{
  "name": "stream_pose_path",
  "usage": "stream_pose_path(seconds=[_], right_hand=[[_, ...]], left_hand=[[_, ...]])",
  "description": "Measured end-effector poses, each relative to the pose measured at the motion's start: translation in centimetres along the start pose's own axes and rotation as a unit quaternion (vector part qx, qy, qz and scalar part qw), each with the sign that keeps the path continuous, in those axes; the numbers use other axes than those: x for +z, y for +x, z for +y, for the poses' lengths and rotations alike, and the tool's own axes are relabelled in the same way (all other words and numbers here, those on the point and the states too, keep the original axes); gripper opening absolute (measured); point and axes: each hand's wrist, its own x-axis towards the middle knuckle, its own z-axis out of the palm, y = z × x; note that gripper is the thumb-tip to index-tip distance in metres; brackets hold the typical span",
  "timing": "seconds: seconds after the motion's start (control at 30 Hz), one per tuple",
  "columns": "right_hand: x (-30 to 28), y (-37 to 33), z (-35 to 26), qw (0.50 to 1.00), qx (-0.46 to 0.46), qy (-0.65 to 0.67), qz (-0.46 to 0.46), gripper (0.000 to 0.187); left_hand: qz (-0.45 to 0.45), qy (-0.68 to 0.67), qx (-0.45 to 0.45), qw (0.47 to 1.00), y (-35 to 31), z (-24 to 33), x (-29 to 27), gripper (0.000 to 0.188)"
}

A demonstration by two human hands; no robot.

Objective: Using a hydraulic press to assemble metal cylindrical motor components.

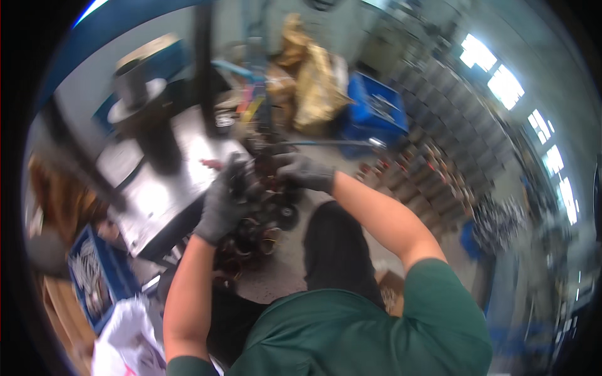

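Observation:
Both my hands wear grey gloves and are blurred, close together beside the machine's metal table. My left hand (224, 203) is at the table's right edge, its fingers curled about something dark that I cannot make out. To its right, my right hand (305, 172) reaches in with bent fingers pressed against something dark and smeared. Below and between them lies a heap of dark round parts (244, 245), some with copper-coloured rings. One black round part (287, 217) sits at the heap's right side. A small reddish thing (212, 164) rests on the table.
The metal table (191, 135) carries a dark cylindrical press part (153, 135). Blue bins stand at the back (375, 106) and lower left (103, 276). Stacked grey cylinders (451, 106) fill the right, beside rows of copper-wound parts (433, 175). A white bag (128, 335) is lower left.

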Motion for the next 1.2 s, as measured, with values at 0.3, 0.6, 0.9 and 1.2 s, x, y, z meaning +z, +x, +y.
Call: stream_pose_path(seconds=[0.3,0.6,0.9,1.2], right_hand=[[-10.0,-14.5,18.9,0.899,0.255,-0.022,0.356,0.021],[-13.2,-35.7,40.1,0.624,0.37,0.123,0.677,0.034],[-14.0,-62.0,51.0,0.409,0.496,0.054,0.764,0.038],[-14.8,-72.1,43.8,0.25,0.346,0.221,0.877,0.052]], left_hand=[[-0.125,0.074,-0.048,0.988,-2.6,-3.9,2.9,0.072],[-0.318,0.122,-0.159,0.927,-8.9,-4.3,3.4,0.054],[-0.361,0.09,-0.283,0.884,-11.1,-6.0,4.0,0.046],[-0.366,0.088,-0.47,0.798,-10.2,-1.8,7.3,0.044]])
